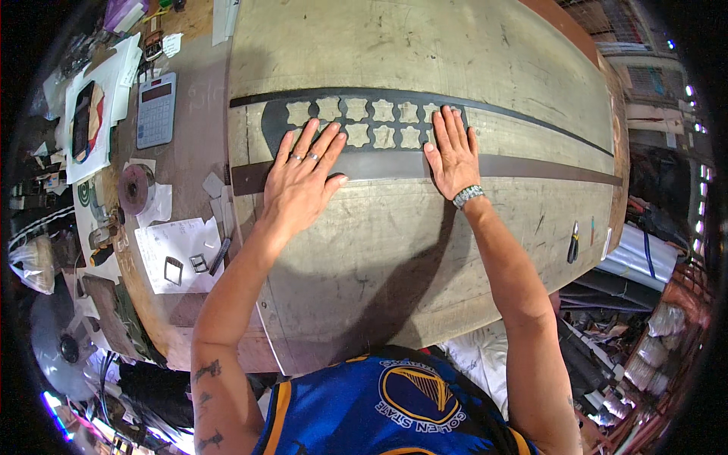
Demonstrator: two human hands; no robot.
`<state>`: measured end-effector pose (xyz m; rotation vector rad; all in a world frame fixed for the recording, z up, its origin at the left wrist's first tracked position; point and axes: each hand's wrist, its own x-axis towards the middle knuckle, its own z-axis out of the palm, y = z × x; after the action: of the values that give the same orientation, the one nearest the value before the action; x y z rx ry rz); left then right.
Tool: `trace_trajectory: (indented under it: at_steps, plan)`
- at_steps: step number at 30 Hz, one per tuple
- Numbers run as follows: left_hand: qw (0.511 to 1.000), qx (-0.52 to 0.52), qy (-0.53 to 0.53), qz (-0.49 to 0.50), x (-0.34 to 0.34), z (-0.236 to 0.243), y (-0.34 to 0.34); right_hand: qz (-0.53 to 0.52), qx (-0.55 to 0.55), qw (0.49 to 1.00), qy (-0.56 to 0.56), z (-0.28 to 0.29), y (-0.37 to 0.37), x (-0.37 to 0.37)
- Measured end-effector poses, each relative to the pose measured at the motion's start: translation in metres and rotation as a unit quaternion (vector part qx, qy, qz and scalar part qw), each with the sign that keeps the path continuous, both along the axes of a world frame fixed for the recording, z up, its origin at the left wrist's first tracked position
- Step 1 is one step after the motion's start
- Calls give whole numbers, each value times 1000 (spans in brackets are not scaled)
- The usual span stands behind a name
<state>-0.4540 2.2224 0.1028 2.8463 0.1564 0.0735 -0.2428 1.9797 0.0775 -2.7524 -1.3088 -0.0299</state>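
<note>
1. Fingers: those of the left hand (298, 186) are lying straight and fanned on the left part of a dark cut-out sheet (371, 122); those of the right hand (453, 163) are lying straight and closer together on its right end, thumb standing apart.
2. Board (341, 250), greenish-yellow: is lying beneath both hands.
3. Lower strip (379, 164), long, brown: is running crosswise beneath both palms, along the sheet's near edge.
4. Sheet: is lying between two strips, its two rows of wavy-edged holes showing the board.
5. Upper strip (364, 93), narrow, black: is running along the sheet's far edge.
6. Paper (152, 239), white: is lying left of the board.
7. Calculator (156, 114), pale: is lying farther off on that side.
8. Tape roll (136, 188): is sitting between calculator and paper.
9. Pliers (573, 243): are lying near the board's right edge.
10. Watch (468, 196): is circling the right wrist.
11. Buckles (199, 263), two: are resting on the paper.
12. Rings (313, 157), two: are sitting on left-hand fingers.
</note>
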Motion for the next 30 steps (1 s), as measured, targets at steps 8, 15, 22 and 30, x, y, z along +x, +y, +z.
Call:
trace_trajectory:
  at_steps: [8,15,22,30]
  plan:
    - [1000,12,-1,-2,1,3,-1,-1,5,1000,15,3,3,-2]
    - [998,-48,2,43,38,15,-2,-5,-5,1000,14,4,1,-3]
    - [999,24,19,15,42,-5,10,-13,-1,999,37,8,2,-3]
    - [998,45,3,43,41,-8,11,-18,2,999,34,9,3,-4]
